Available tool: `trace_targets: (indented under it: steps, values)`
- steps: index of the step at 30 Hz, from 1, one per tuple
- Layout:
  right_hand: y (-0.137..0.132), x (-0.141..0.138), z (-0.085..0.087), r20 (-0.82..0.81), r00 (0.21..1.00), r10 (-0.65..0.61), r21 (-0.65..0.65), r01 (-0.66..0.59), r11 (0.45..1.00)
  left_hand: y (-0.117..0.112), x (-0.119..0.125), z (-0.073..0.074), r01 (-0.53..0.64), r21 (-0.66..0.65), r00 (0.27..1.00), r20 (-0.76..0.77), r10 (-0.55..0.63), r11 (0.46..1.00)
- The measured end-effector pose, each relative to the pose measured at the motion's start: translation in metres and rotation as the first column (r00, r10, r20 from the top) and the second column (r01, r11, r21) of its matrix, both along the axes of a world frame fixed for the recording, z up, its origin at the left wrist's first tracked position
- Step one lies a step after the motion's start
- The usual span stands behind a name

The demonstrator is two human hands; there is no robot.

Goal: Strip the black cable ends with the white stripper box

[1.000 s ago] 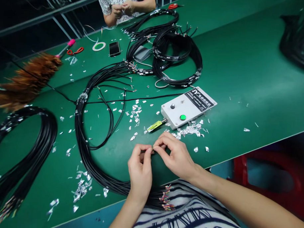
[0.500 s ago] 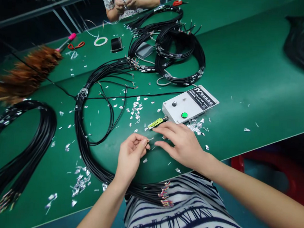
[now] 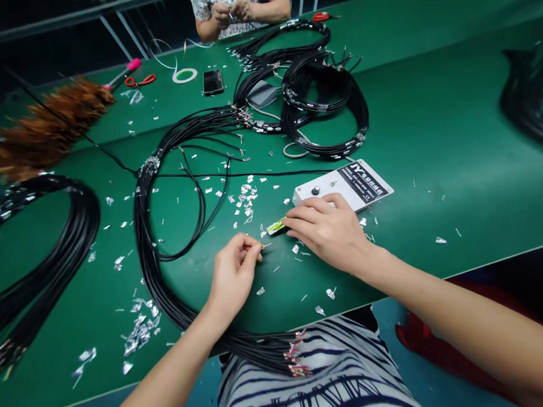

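Observation:
My left hand [image 3: 233, 273] is pinched shut on the thin stripped end of a black cable, its tip pointing right at about the table's middle front. My right hand [image 3: 328, 229] lies flat with fingers stretched over the front of a white control box [image 3: 356, 185], fingertips touching the yellow-green tool tip [image 3: 276, 226] that sticks out of the box. A large bundle of black cables [image 3: 162, 283] loops from my lap across the green table [image 3: 434, 144], with coloured wire ends [image 3: 295, 358] near my striped shirt.
Foil scraps [image 3: 245, 196] litter the table. More black cable coils [image 3: 326, 104] lie behind the box, another coil [image 3: 38, 249] at left. A feather duster [image 3: 47, 127], red scissors [image 3: 140, 80], tape ring [image 3: 184, 74] and phone [image 3: 213, 81] sit far left. Another person's hands [image 3: 233, 12] work opposite.
My hands, joined together on the wire end a second ago, have parted. The right hand moved up and right onto the box and its tool tip; the left stayed pinching the wire.

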State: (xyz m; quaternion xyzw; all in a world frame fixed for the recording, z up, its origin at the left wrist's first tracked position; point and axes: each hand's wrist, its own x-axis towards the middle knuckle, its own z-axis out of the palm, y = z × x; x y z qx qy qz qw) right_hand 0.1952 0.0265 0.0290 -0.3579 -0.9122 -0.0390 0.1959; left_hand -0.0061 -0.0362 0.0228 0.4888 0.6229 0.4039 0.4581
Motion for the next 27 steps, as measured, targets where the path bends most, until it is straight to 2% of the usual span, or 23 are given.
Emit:
trace_targets:
  steps: [7, 10, 14, 18, 27]
  values:
    - [0.019, -0.007, -0.006, 0.101, 0.991, 0.087, -0.039, -0.084, 0.996, 0.016, 0.004, 0.002, -0.062, -0.073, 0.990, 0.123, 0.071, 0.995]
    - [0.021, -0.008, -0.005, 0.137, 0.988, 0.072, -0.075, -0.062, 0.995, 0.020, 0.005, 0.002, -0.075, -0.082, 0.985, 0.147, 0.086, 0.994]
    - [0.024, -0.012, -0.005, 0.184, 0.982, 0.043, -0.089, -0.027, 0.996, 0.027, 0.006, 0.000, -0.087, -0.059, 0.987, 0.132, 0.094, 0.994]
    - [0.025, -0.014, -0.003, 0.153, 0.988, 0.035, -0.112, -0.017, 0.994, 0.033, 0.008, -0.005, -0.102, -0.036, 0.989, 0.100, 0.105, 0.994]
    - [0.025, -0.013, -0.001, 0.179, 0.984, 0.024, -0.104, -0.005, 0.995, 0.036, 0.013, -0.010, -0.083, -0.065, 0.991, 0.095, 0.089, 0.994]
